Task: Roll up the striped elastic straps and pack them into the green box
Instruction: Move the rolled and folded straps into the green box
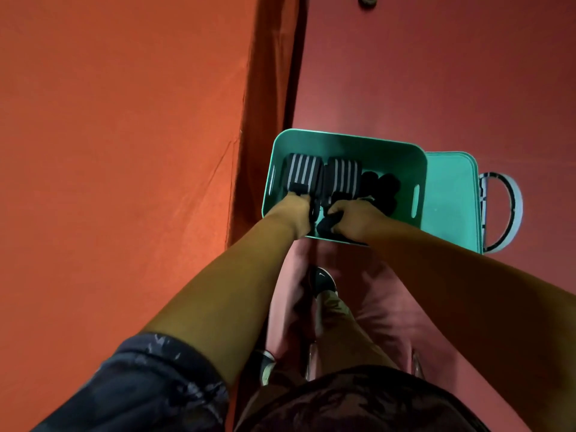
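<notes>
The green box (371, 148) stands on the dark red floor in front of me. Two rolled black-and-white striped straps lie side by side in its left half: one roll (302, 171) at the left, the other roll (343, 176) beside it. Both my hands reach into the box. My left hand (294, 212) grips the black end of the left roll. My right hand (352, 218) has its fingers curled round a dark strap piece (327, 227) at the box's near wall. Several dark rolled items (381, 188) fill the box's right half.
The green lid (450, 201) lies flat to the right of the box, with a grey ring-shaped object (511, 210) beyond it. An orange cloth-covered surface (124, 151) rises on the left, its edge close to the box. My shoe (322, 280) is just below the box.
</notes>
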A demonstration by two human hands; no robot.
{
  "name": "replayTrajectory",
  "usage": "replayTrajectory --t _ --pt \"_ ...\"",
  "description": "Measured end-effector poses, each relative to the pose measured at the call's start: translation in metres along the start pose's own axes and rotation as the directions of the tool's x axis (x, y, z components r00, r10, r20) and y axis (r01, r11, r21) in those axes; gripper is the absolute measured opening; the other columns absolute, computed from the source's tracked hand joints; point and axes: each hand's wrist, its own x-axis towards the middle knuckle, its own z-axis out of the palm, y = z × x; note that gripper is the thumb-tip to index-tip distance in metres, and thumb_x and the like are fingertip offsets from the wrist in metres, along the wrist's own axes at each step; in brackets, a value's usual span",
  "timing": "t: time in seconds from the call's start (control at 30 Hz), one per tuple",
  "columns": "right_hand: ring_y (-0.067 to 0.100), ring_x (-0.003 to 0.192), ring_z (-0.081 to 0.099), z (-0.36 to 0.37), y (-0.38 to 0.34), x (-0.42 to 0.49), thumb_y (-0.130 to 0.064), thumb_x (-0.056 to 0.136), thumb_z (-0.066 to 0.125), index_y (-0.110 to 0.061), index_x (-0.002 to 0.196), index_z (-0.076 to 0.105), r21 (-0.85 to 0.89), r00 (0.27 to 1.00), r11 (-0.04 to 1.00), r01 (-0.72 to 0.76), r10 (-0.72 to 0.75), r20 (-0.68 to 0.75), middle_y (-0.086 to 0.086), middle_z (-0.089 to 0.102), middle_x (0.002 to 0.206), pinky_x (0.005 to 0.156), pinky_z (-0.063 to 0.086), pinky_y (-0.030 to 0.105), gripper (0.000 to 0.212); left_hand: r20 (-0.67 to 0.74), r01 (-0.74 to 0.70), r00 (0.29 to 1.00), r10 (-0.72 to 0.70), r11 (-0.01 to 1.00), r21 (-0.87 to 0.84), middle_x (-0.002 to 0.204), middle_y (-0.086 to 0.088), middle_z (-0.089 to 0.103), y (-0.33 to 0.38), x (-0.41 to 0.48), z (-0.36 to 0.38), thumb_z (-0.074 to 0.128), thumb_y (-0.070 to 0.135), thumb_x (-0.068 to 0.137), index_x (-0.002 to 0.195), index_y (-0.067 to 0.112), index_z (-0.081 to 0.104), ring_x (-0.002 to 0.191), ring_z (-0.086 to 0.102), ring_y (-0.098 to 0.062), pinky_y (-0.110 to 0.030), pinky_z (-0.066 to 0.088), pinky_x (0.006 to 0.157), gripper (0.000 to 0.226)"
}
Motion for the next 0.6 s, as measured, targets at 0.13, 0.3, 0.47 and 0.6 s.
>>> replayTrajectory --t 0.13,0.3,0.47,0.6 --pt "0.025 0.127 0.064 0.006 0.007 0.015 -0.019 0.091 0.080 -0.024 0.137 0.070 -0.024 0.999 1.000 0.010 -0.009 0.032 0.006 0.070 0.139 0.097 0.045 0.025 0.048 0.030 0.046 0.998 -0.047 0.998 0.036 0.143 -0.023 0.062 -0.002 0.018 0.009 0.065 0.014 0.099 0.147 0.005 0.053 0.134 0.059 -0.039 -0.040 0.050 0.110 0.050" --pt "0.026 0.131 0.062 0.014 0.011 0.027 -0.016 0.097 0.073 -0.022 0.136 0.071 -0.034 0.997 0.999 0.009 -0.006 0.074 0.008 0.067 0.142 0.104 0.043 0.026 0.040 0.107 0.111 0.987 -0.123 0.988 0.106 0.131 -0.018 0.071 -0.005 0.031 0.014 0.061 0.012 0.102 0.130 0.006 0.070 0.122 0.068 -0.035 -0.039 0.056 0.102 0.030" --pt "0.024 0.132 0.061 0.014 0.013 0.027 -0.015 0.099 0.067 -0.023 0.134 0.073 -0.017 0.999 1.000 0.009 -0.008 0.039 0.006 0.068 0.142 0.104 0.042 0.024 0.036 0.119 0.126 0.983 -0.140 0.985 0.114 0.127 -0.019 0.072 -0.005 0.036 0.016 0.062 0.015 0.102 0.123 0.005 0.074 0.117 0.070 -0.035 -0.038 0.058 0.096 0.026" --pt "0.025 0.127 0.064 0.008 0.014 0.019 -0.014 0.101 0.063 -0.021 0.129 0.076 0.033 1.000 0.999 -0.009 0.010 -0.013 0.006 0.072 0.136 0.101 0.045 0.024 0.032 0.090 0.095 0.991 -0.102 0.992 0.080 0.136 -0.021 0.068 -0.001 0.032 0.009 0.063 0.018 0.101 0.135 0.004 0.068 0.126 0.066 -0.037 -0.040 0.056 0.104 0.037"
